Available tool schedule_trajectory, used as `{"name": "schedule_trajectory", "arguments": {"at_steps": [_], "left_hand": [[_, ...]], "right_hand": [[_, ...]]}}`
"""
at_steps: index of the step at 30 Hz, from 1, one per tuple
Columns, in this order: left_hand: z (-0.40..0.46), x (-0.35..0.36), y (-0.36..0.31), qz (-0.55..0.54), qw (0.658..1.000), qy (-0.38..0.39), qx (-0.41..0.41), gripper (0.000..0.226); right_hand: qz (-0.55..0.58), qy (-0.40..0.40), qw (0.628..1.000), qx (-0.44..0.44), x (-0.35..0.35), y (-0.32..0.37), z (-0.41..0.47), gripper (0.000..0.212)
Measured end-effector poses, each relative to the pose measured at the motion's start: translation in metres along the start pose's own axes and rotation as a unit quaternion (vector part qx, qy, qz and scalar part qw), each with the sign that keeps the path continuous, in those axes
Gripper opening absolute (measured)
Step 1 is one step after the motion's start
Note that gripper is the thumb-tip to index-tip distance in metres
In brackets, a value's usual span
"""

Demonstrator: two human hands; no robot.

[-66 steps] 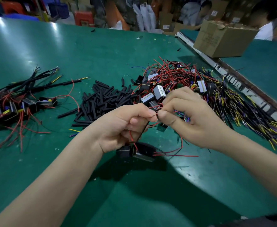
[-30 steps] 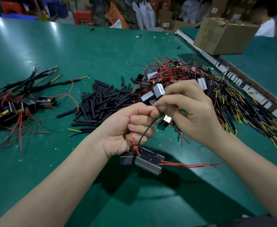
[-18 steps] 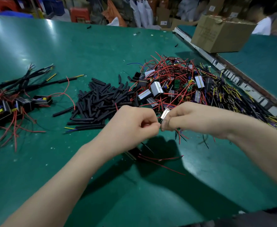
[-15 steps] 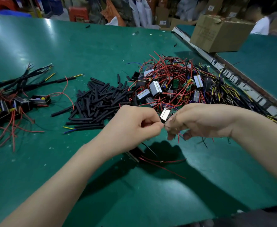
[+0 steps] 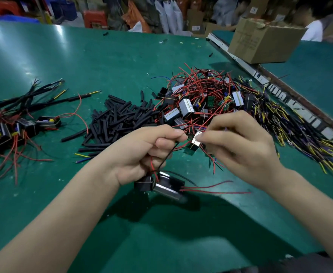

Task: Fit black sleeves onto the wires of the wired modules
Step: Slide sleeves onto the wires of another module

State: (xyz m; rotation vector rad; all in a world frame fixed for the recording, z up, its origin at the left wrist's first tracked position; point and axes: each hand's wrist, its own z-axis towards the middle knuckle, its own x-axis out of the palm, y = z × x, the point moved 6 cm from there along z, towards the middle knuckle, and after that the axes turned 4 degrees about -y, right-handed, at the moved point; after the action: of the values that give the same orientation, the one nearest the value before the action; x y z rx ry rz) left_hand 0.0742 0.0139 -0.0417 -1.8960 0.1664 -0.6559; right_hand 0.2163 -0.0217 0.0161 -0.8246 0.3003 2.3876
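a wired module (image 5: 168, 187) hangs by its red and black wires (image 5: 162, 160) below my left hand (image 5: 142, 154), just above the green bench (image 5: 106, 56); two red leads trail from it to the right. the left grip is clenched around those wires, thumb and forefinger pinching their upper ends. my right hand (image 5: 240, 146) faces it, its grip pinching a small silver-faced module (image 5: 196, 141) at the fingertips, close to the left thumb, with thin red wires hanging under it. whether a sleeve sits on any held wire i cannot tell. behind the hands, a heap of loose black sleeves (image 5: 120, 119) lies at centre. touching it on the right, a tangle of unsleeved modules (image 5: 197, 99) with red wires, then a spread of yellow-and-black wires (image 5: 299, 131) further right. at far left, a group of modules with sleeved wires (image 5: 18, 119). a cardboard box (image 5: 264, 40) stands on the next bench, far right
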Motion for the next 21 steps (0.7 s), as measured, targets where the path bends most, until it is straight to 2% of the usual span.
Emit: {"name": "schedule_trajectory", "arguments": {"at_steps": [3, 7, 9, 11, 15, 18, 21], "left_hand": [[-0.001, 0.008, 0.004, -0.07, 0.994, 0.075, -0.047, 0.01], [-0.007, 0.019, 0.006, -0.125, 0.974, 0.162, -0.097, 0.006], [-0.01, 0.021, 0.007, -0.149, 0.963, 0.195, -0.112, 0.009], [-0.011, 0.022, 0.007, -0.16, 0.955, 0.216, -0.123, 0.014], [-0.011, 0.022, 0.008, -0.15, 0.959, 0.205, -0.126, 0.009], [-0.007, 0.017, 0.01, -0.121, 0.973, 0.157, -0.117, 0.015], [-0.004, 0.011, 0.011, -0.096, 0.983, 0.115, -0.103, 0.018]], "right_hand": [[-0.051, -0.037, 0.996, -0.057, -0.002, 0.008, -0.002, 0.032], [-0.065, -0.06, 0.994, -0.066, -0.001, 0.009, 0.005, 0.044], [-0.058, -0.063, 0.994, -0.064, -0.001, 0.009, 0.007, 0.042], [-0.026, -0.051, 0.997, -0.043, 0.0, 0.009, 0.013, 0.032], [0.101, 0.021, 0.993, 0.058, 0.01, 0.001, 0.026, 0.014], [0.067, 0.08, 0.992, 0.065, 0.013, -0.003, 0.028, 0.013], [0.022, 0.127, 0.991, 0.044, 0.014, -0.003, 0.025, 0.024]]}}
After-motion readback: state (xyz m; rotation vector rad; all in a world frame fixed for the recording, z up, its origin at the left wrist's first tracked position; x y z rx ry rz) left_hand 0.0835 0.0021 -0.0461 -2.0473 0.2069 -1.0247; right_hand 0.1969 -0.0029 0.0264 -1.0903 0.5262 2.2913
